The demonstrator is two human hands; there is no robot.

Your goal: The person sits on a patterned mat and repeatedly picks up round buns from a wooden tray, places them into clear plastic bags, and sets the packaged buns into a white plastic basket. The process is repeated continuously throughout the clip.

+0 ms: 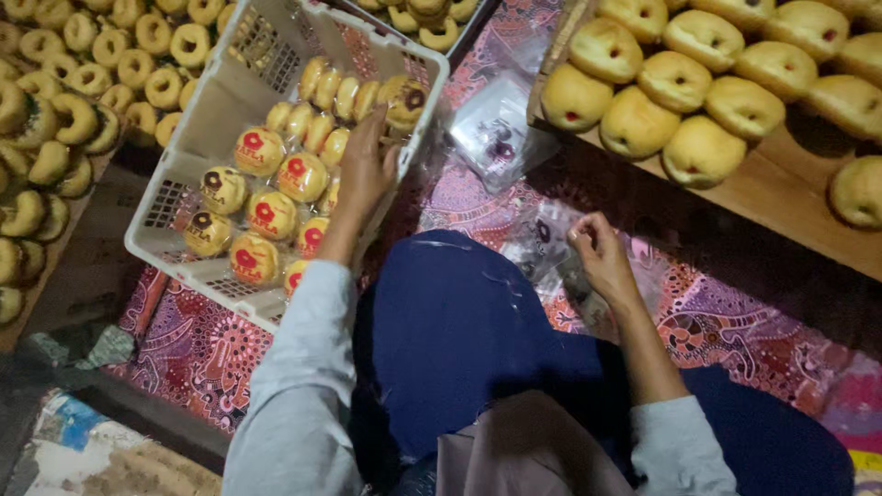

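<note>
My left hand (pixel 366 170) reaches into a white plastic crate (pixel 216 87) and rests on the wrapped buns (pixel 276 197) packed there, each in a clear bag with a round red or dark sticker. Whether the fingers grip a bun is hidden. My right hand (pixel 602 257) hovers over a small pile of clear plastic bags (pixel 551 241) on the patterned cloth, fingertips pinched on the edge of one bag. My knee in dark blue cloth (pixel 459 321) lies between the two hands.
A wooden board (pixel 781 197) with several plain filled buns (pixel 703 92) stands at the upper right. Trays of ring-shaped doughnuts (pixel 83 83) fill the upper left. More clear bags (pixel 491 129) lie beside the crate on the red patterned cloth (pixel 726 321).
</note>
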